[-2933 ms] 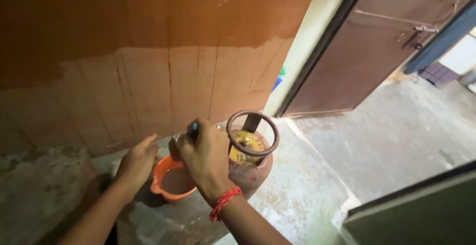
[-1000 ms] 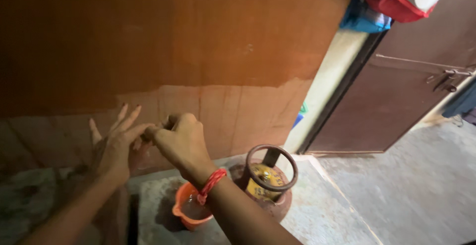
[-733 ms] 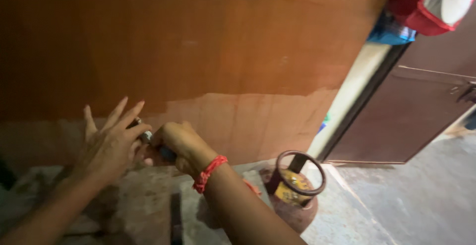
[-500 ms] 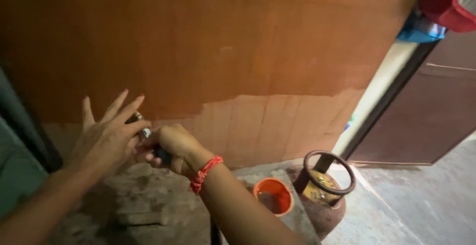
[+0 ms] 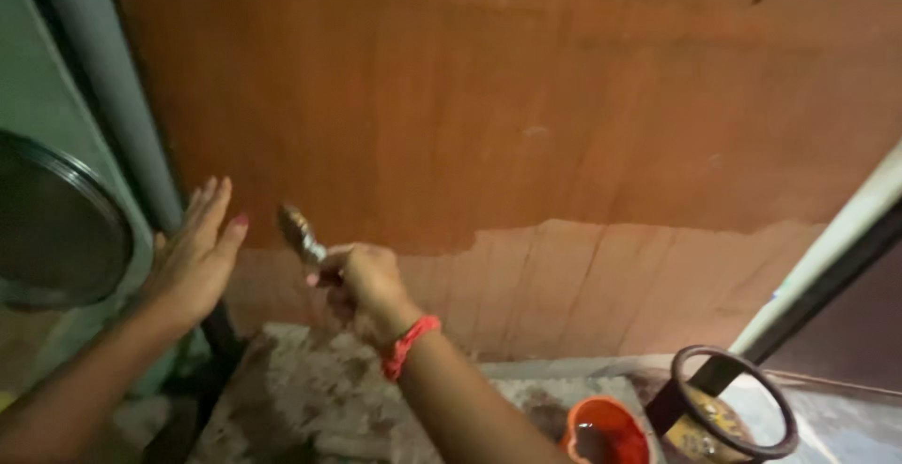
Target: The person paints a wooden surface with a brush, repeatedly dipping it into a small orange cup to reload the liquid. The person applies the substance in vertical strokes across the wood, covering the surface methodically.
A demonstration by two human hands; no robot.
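Note:
My right hand (image 5: 366,286), with a red thread band at the wrist, grips a small paintbrush (image 5: 299,234) whose bristles point up-left at the wooden board (image 5: 526,98). The board's upper part is dark reddish-brown and wet-looking; its lower strip is paler. My left hand (image 5: 195,255) is raised flat beside the brush, fingers together, close to the board's left edge and holding nothing. An orange bowl (image 5: 606,431) with dark liquid sits low at the right, beside a rusty gas cylinder (image 5: 728,422) with a ring handle.
A grey-green frame (image 5: 103,98) and a round dark metal plate (image 5: 56,220) stand at the left. A stained concrete ledge (image 5: 310,398) runs below the board. A pale door frame (image 5: 827,257) slants at the right edge.
The view has swung left. My left hand let go of the brush tip and opened flat; my right hand lifted the brush toward the board. Bowl and cylinder shifted to the lower right.

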